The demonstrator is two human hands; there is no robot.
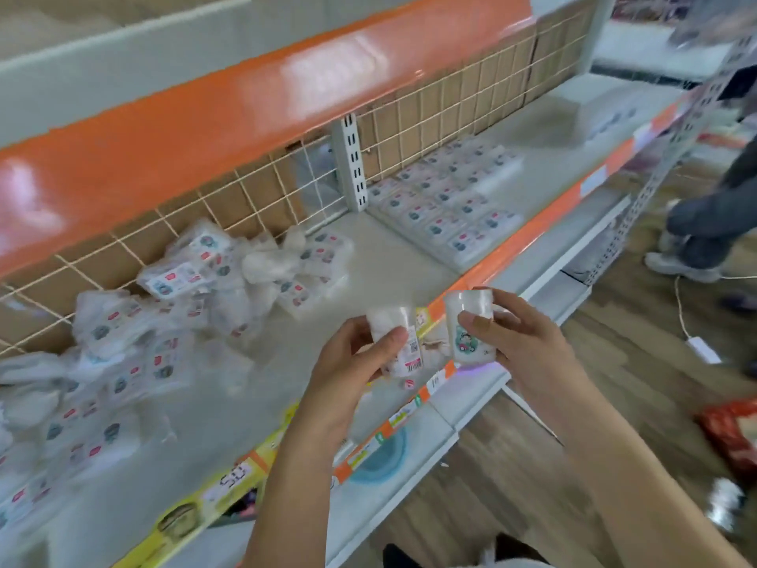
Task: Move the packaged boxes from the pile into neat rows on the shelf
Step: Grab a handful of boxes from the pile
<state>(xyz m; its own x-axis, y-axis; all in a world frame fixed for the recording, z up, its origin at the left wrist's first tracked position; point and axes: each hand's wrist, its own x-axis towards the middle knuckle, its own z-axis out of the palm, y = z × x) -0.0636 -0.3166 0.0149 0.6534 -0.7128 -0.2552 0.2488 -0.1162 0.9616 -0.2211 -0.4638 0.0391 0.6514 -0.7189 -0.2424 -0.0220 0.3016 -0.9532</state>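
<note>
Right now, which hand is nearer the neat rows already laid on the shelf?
Right. The right hand, gripping a package, is just in front of and below the neat rows. The left hand, holding another package, sits further left, toward the pile.

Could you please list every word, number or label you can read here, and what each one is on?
None can be read with certainty.
Left hand's pack: barcode label, digits blurred.
Right hand's pack: cartoon print, text too small.
Shelf-edge price tags: blurred.
Pile and rows: labels blurred.
</note>
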